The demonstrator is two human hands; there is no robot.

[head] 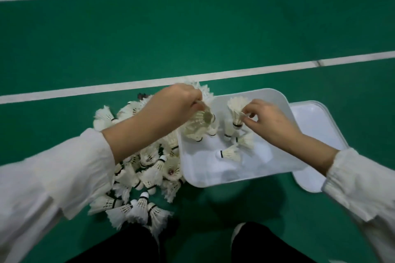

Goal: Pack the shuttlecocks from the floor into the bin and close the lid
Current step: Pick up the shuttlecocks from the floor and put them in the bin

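Shuttlecocks (147, 168) heaped beside bin (277, 168), lid (314, 126) behind.

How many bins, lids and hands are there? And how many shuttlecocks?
Bin: 1
Lid: 1
Hands: 2, left hand and right hand
Total: 4
Shuttlecocks: heaped, too many to count.

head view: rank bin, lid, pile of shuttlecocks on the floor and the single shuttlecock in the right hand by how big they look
1. bin
2. pile of shuttlecocks, close to the bin, unsure
3. lid, partly hidden
4. single shuttlecock
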